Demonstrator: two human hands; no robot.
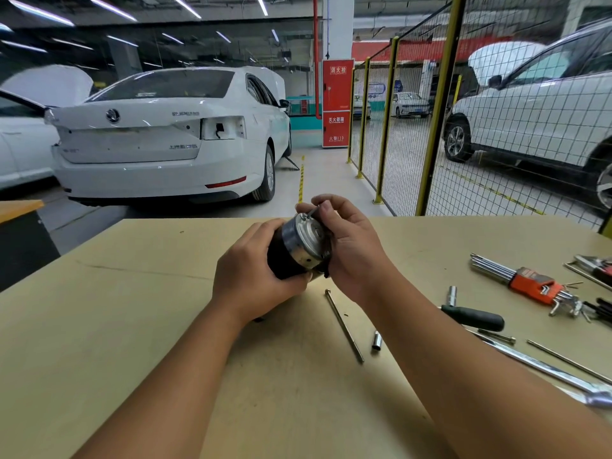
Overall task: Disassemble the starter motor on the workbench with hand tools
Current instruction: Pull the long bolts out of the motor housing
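Note:
The starter motor [299,246], a dark cylinder with a silver end cap facing me, is held above the tan workbench [132,309] near its far edge. My left hand [251,276] grips the dark body from the left and below. My right hand [347,240] curls round the cap's right side, and its fingers pinch a small metal piece at the top rim of the cap. A long through bolt [344,326] lies loose on the bench just below my hands.
To the right lie two small sockets [377,341] [452,294], a green-handled screwdriver [477,318], an orange hex key set [533,284], a ratchet handle [546,369], a thin rod [569,361] and a short bolt [496,336]. White cars and a mesh fence stand beyond the bench.

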